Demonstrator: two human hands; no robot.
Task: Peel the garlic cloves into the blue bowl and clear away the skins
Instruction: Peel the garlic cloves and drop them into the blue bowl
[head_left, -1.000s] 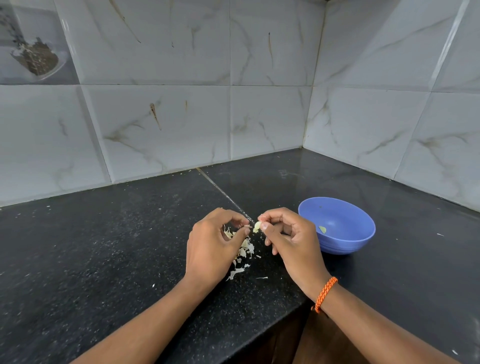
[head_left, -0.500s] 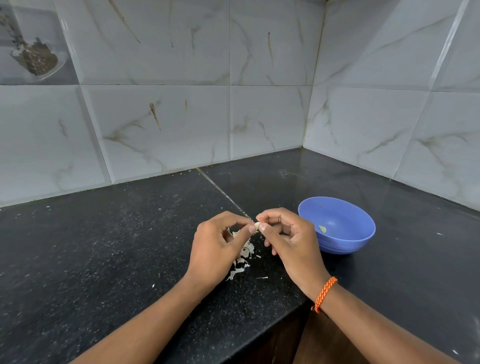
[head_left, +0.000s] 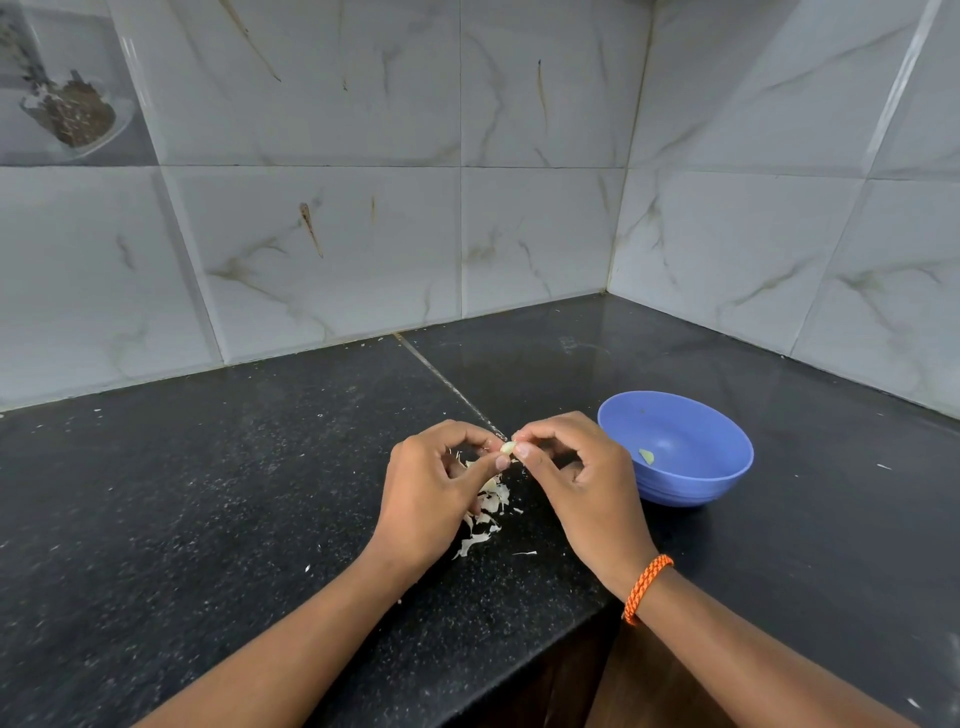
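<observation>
Two hands meeting over a black speckled worktop (head_left: 218, 499), fingertips together on one small garlic clove (head_left: 508, 447). Left hand (head_left: 434, 493) curled, thumb and forefinger pinching the clove's near end. Right hand (head_left: 582, 478) curled likewise, thumb and forefinger nipping the other end, with an orange braided band (head_left: 647, 587) on the wrist. Clove held above the worktop, just left of the blue bowl (head_left: 717, 470) and clear of its rim. Bowl upright on the worktop to the right of both hands, with one pale peeled piece (head_left: 646, 456) lying low inside. Papery skins (head_left: 488, 506) scattered on the worktop under and just beside the left hand, one thin sliver (head_left: 524, 553) a little apart toward the front edge. Marbled grey wall tiles (head_left: 540, 234) behind, meeting in a corner at upper right. Picture tile (head_left: 67, 109) at far upper left.
</observation>
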